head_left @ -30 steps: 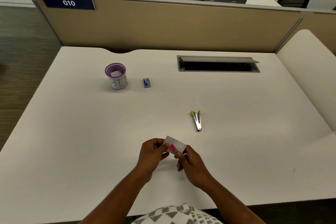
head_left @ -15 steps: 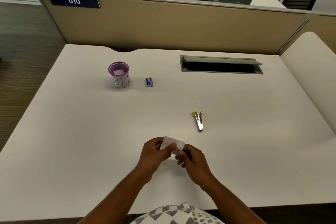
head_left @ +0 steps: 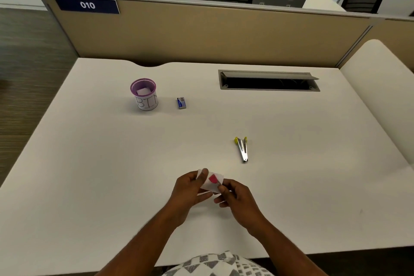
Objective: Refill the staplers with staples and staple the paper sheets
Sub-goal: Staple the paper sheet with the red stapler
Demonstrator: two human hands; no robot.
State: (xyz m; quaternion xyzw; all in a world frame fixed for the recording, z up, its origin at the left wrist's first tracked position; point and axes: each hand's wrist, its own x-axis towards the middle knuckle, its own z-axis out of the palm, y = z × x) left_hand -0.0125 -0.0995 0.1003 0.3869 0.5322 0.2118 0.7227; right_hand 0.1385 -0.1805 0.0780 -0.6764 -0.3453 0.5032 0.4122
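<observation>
Just above the near part of the white desk [head_left: 100,175], both hands hold a small white paper sheet [head_left: 212,182] with a red shape on it. My left hand [head_left: 190,188] pinches its left end, thumb on top. My right hand [head_left: 235,195] pinches its lower right corner. A small stapler [head_left: 242,148] with yellow ends lies opened out on the desk, beyond and to the right of my hands. A small blue staple box [head_left: 181,103] lies farther back.
A purple-rimmed cup [head_left: 145,94] labelled "BIN", with white paper inside, stands at the back left beside the staple box. An open cable slot [head_left: 268,80] is set into the desk at the back right. A tan partition [head_left: 212,33] closes the far edge.
The hands have turned the paper sheet: its red shape showed a second ago, was hidden half a second ago, and shows again now. The stapler, box and cup have not moved.
</observation>
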